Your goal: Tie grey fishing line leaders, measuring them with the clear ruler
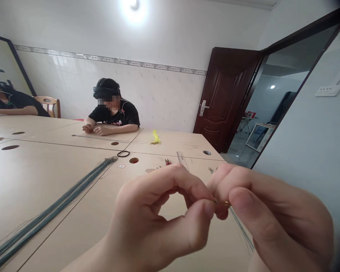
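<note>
Pinching a small gold-coloured piece (223, 203), two bare hands are raised over a pale wooden surface (59, 162).

Left hand (138, 211): grip together, thumb and forefinger clamped at the left end of the piece, leaving a rounded gap behind them.
Right hand (280, 215): grip together, thumb and finger clamped on the right end; full shape of the piece hidden by the fingertips.

Beneath the right hand: thin grey-green strands (243, 229), slanting down to the right; whether joined to the piece, cannot tell.

On the surface, left: one long bundle of grey-green strands (98, 170), laid diagonally. By its far end: one black ring (121, 156) and one white label with red border (121, 166).

Beyond the hands: one red-handled cutter (168, 162), partly covered; one clear ruler (182, 160); one cluster of small metal bits (211, 170); farther back, one bundle of yellow strands (155, 137).

Across the surface: one person in black (116, 115), seated, hands near each other. Far left: a second person (22, 100), cut by the edge.
</note>
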Demonstrator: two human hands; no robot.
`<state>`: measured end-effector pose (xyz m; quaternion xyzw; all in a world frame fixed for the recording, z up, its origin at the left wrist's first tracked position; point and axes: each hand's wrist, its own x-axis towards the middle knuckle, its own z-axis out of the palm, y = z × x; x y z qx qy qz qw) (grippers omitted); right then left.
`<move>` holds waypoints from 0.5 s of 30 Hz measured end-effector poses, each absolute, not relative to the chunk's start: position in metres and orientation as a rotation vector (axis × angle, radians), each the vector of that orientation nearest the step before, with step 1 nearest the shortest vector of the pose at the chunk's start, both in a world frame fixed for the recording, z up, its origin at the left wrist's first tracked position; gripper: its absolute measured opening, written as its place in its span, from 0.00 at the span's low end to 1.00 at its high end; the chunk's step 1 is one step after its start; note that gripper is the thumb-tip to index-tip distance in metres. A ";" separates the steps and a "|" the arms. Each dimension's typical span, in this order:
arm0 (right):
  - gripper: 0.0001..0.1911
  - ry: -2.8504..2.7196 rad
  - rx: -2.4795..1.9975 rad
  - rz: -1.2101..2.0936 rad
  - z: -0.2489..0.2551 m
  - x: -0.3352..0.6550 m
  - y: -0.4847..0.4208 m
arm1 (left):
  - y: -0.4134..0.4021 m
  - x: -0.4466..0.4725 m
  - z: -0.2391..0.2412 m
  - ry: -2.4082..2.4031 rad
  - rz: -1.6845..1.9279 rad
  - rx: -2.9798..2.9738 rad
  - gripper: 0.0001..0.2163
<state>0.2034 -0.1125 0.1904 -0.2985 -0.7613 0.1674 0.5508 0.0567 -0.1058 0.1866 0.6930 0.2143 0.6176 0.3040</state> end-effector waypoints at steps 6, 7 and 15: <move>0.16 -1.810 -0.658 0.332 0.189 0.206 -0.109 | -0.105 0.055 0.186 0.624 1.639 1.845 0.08; 0.16 -1.809 -0.658 0.320 0.189 0.206 -0.108 | -0.105 0.055 0.186 0.629 1.636 1.845 0.08; 0.16 -1.823 -0.659 0.249 0.188 0.207 -0.106 | -0.106 0.055 0.187 0.618 1.628 1.850 0.08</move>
